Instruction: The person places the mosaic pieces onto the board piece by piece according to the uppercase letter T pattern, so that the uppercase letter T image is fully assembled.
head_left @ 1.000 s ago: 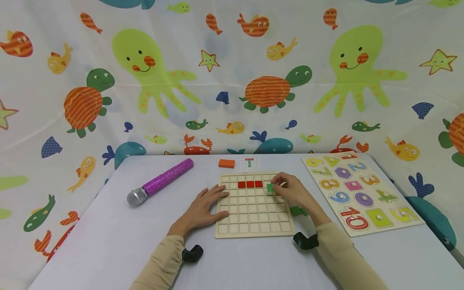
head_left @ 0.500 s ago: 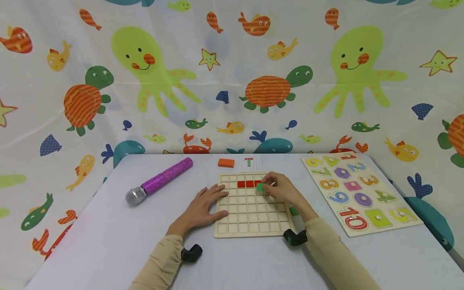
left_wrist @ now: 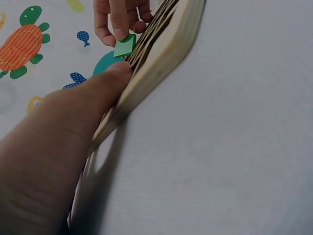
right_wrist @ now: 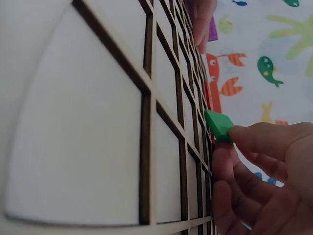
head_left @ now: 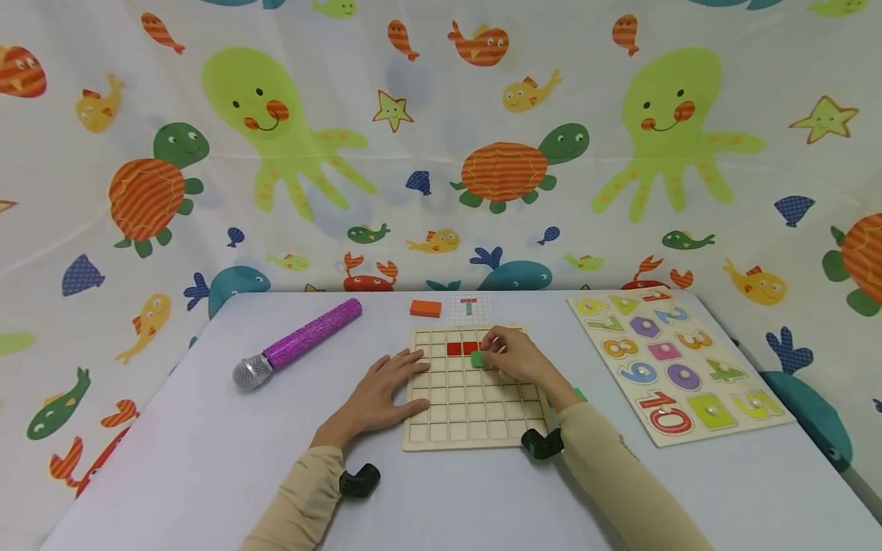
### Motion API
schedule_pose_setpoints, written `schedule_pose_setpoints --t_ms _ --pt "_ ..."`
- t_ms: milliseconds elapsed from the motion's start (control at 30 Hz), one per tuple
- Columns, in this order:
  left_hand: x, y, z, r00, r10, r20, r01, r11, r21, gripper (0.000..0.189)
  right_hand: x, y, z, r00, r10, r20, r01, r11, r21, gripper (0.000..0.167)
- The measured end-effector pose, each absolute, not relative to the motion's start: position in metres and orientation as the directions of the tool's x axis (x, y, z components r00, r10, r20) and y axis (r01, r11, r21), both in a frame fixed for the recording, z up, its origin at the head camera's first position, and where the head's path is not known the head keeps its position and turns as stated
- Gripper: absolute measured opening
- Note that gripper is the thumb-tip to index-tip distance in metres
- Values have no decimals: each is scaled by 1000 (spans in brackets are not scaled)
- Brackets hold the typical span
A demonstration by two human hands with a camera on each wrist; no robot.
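A wooden grid board lies on the table in front of me. My left hand rests along its left edge, fingers spread, thumb on the rim. Between thumb and fingers my right hand pinches a green square tile. In the right wrist view this green tile is tilted, one corner close over the grid. Just beyond it, red tiles sit side by side in an upper row, the right end of that row hidden by my right hand. Another green piece shows past my right forearm.
Behind the board lie an orange block and a small card with a red and green T on a grid. A glittery purple microphone lies to the left. On the right is a number and shape puzzle board.
My right hand has carried the green tile leftward over the board, from right of the red row to just below it. The left hand has stayed on the board's edge.
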State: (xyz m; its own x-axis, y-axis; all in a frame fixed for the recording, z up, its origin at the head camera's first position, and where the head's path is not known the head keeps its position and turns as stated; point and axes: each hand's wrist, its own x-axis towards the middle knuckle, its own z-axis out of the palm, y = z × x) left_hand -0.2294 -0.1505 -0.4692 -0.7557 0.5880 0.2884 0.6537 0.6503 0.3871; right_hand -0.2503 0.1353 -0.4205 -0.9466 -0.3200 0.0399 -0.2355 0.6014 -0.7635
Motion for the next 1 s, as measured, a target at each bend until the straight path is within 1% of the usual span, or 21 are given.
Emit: schedule_pose_setpoints --t_ms 333,600,733,833,1000 --pt "-230 -151 -467 -765 588 262 642 664 384 62 -255 125 -420 -951 -308 0 -227 701 -675 7" --pt "-230 -150 -468 -762 586 275 646 663 378 62 -256 123 -419 -944 -329 18 -267 731 -628 6" --pt "-230 -149 -469 -758 588 282 651 657 380 61 -255 124 -419 -950 -313 4 -244 732 -636 7" --pt "-231 -149 -469 -760 588 276 648 659 381 62 -254 127 -419 -952 -308 2 -232 712 -662 8" --pt "-230 -149 -469 -766 585 267 641 665 383 62 -251 136 -419 -944 -326 42 -264 675 -689 14"
